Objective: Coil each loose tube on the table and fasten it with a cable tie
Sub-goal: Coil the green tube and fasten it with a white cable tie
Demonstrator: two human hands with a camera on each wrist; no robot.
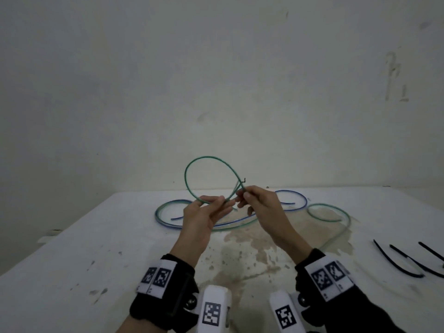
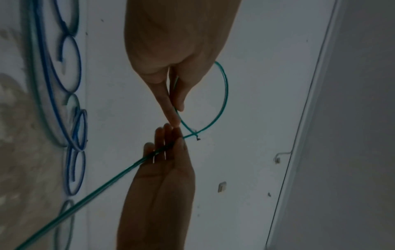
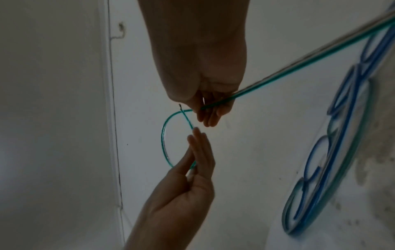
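Observation:
I hold a green tube (image 1: 189,164) above the table, bent into one upright loop. My left hand (image 1: 213,203) pinches the bottom of the loop between thumb and fingers. My right hand (image 1: 243,194) pinches the tube just beside where the loop crosses itself, and a short dark-tipped end (image 1: 244,180) sticks up past the crossing. In the left wrist view the left fingers (image 2: 171,108) close on the green tube (image 2: 224,94). In the right wrist view the rest of the green tube (image 3: 299,62) runs taut from the right hand (image 3: 205,116) down toward the table.
A blue tube (image 1: 298,195) and more green tube (image 1: 336,213) lie in loose curves at the back of the white, stained table (image 1: 96,248). Several black cable ties (image 1: 398,265) lie at the right edge. A wall stands close behind the table.

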